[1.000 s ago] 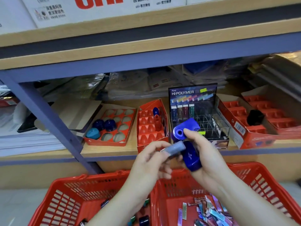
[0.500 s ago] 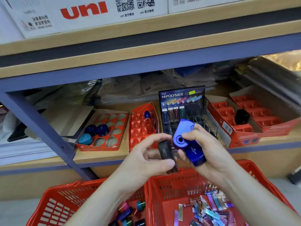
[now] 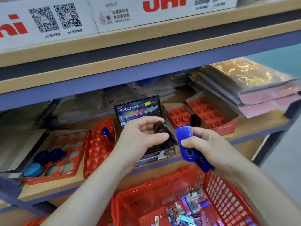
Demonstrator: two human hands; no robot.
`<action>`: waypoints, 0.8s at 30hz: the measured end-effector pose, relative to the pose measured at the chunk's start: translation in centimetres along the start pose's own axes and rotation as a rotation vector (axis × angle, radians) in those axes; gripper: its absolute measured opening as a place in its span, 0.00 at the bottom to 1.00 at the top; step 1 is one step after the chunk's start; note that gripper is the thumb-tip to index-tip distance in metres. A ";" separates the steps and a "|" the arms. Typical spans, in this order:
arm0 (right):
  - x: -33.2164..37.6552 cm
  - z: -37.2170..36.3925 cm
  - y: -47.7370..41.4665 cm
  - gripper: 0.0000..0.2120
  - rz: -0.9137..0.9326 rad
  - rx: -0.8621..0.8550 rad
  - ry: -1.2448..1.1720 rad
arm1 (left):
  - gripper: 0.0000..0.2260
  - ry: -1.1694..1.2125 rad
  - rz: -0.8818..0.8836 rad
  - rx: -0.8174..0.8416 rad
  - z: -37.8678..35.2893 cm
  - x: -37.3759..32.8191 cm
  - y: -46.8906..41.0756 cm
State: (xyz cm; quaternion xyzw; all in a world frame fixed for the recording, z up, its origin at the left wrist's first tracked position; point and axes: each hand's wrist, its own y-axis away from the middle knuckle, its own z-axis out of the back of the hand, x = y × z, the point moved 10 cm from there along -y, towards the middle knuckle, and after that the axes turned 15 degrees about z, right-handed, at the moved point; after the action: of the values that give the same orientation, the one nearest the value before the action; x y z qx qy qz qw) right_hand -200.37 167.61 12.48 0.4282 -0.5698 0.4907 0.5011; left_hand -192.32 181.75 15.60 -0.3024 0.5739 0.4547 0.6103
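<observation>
Centre of frame: left hand [image 3: 141, 132] is pinching a small dark case [image 3: 160, 128] between thumb and curled fingers. It is holding the case right in front of the HI-POLYMER display [image 3: 138, 110]. Likely it is lining the case up with a slot there, though the slots are sitting behind the hand, so I cannot tell which one.

Right of centre: right hand [image 3: 205, 144] is gripping blue pieces [image 3: 184, 134], fingers wrapped round them. They look like two plastic bodies stacked, one poking up past the forefinger, one sticking out below the palm. Probably it is parking them in that hand to free the left for the case. The two hands are sitting near each other; the case and the blue pieces are just beside one another, contact unclear.

Lower right: red basket [image 3: 224, 196] is sitting under the hands, holding loose shiny packets [image 3: 187, 207], so it is serving as the supply bin within easy reach.

Left half: hole tray [image 3: 48, 176] is holding a few blue and teal round items; a ridged red tray [image 3: 97, 149] is standing beside it, tilted. Both are on the wooden shelf [image 3: 244, 128].
</observation>
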 end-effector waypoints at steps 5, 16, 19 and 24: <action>-0.5 7.8 0.8 0.08 -0.016 -0.179 0.205 | 0.13 -0.177 -0.051 -0.095 -3.4 -2.6 -5.0; -2.6 14.5 1.5 0.08 -0.085 -0.467 -0.043 | 0.19 -0.969 -0.075 -0.136 -10.2 -0.7 -12.3; -2.9 14.5 1.2 0.09 -0.083 -0.493 -0.088 | 0.16 -0.975 -0.098 -0.174 -10.4 -0.8 -12.8; -3.4 14.4 0.5 0.11 -0.055 -0.521 -0.154 | 0.13 -1.060 -0.126 -0.102 -11.7 0.5 -13.2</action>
State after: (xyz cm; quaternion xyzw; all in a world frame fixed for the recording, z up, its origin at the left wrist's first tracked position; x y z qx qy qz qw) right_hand -202.59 153.42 8.85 0.3362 -0.7015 0.2800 0.5626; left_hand -185.42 166.07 11.20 -0.0944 0.1452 0.5349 0.8270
